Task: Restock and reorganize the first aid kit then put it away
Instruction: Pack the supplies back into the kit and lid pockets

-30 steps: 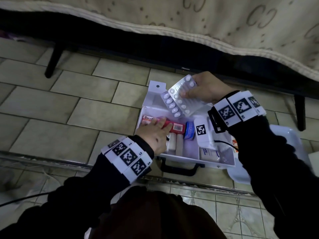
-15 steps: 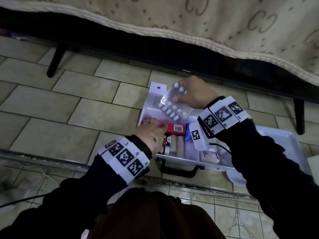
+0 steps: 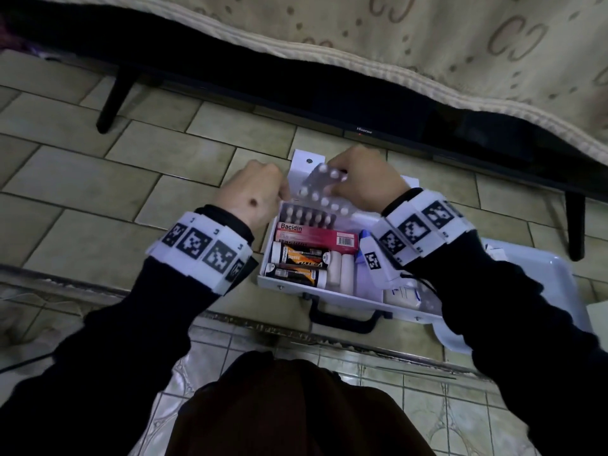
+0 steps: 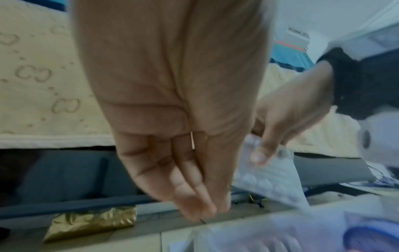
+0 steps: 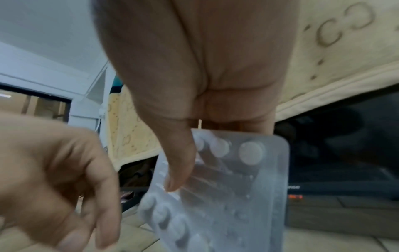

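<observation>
Right hand [image 3: 358, 182] pinches blister pack [image 3: 324, 192] at top end, long axis slanting down into first aid kit [image 3: 329, 291] far corner. Left hand [image 3: 253, 192], fingers loosely together, empty, just beside pack.

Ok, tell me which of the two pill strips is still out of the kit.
The clear pill strip with white tablets, pinched in the right hand above the kit. The darker strip already lies inside, behind the red Bacidin box.
</observation>
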`<move>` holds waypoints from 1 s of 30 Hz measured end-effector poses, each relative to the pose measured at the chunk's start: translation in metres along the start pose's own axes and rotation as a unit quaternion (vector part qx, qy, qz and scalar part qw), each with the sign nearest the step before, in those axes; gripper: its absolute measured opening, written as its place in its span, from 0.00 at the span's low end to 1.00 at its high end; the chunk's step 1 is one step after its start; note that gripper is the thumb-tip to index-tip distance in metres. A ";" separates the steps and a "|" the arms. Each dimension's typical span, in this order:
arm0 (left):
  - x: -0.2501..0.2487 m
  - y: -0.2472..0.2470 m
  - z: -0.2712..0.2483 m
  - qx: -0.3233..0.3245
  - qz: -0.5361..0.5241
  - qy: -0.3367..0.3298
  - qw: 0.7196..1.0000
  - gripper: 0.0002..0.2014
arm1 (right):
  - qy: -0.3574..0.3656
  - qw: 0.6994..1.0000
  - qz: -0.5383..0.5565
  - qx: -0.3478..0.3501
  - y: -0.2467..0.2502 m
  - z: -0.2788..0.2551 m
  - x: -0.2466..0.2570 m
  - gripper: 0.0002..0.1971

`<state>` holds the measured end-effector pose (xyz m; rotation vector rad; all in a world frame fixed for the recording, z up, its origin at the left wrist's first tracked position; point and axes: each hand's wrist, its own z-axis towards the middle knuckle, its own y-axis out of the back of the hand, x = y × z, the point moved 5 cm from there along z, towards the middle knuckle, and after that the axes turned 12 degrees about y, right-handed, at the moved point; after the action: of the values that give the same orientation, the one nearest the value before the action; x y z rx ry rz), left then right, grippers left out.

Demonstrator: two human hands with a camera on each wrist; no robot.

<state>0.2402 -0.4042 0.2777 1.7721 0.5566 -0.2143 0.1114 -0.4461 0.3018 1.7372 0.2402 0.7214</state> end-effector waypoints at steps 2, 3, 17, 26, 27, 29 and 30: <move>-0.007 -0.009 0.004 0.005 -0.002 -0.025 1.000 0.12 | -0.029 0.999 0.033 -0.025 0.011 -0.007 -0.012 0.10; -0.011 -0.014 0.005 0.011 0.004 -0.037 0.999 0.13 | -0.043 0.998 0.037 -0.030 0.015 -0.012 -0.017 0.11; -0.009 -0.040 -0.010 -0.017 0.165 -0.144 0.976 0.24 | -0.049 0.993 0.019 -0.106 0.010 -0.035 -0.036 0.04; -0.005 -0.041 -0.019 -0.023 0.175 -0.142 0.974 0.25 | -0.023 0.997 -0.007 -0.071 -0.009 -0.019 -0.021 0.15; -0.005 -0.041 -0.020 -0.022 0.174 -0.143 0.974 0.25 | -0.018 0.998 -0.013 -0.061 -0.012 -0.015 -0.018 0.16; -0.005 -0.041 -0.021 -0.026 0.171 -0.145 0.974 0.26 | -0.013 0.999 -0.023 -0.040 -0.020 -0.005 -0.013 0.16; -0.004 -0.041 -0.021 -0.026 0.171 -0.144 0.974 0.26 | -0.009 0.999 -0.030 -0.026 -0.025 0.001 -0.010 0.16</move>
<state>0.2139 -0.3782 0.2500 1.7159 0.0437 -0.2086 0.1096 -0.4445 0.2749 1.6800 0.2581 0.6622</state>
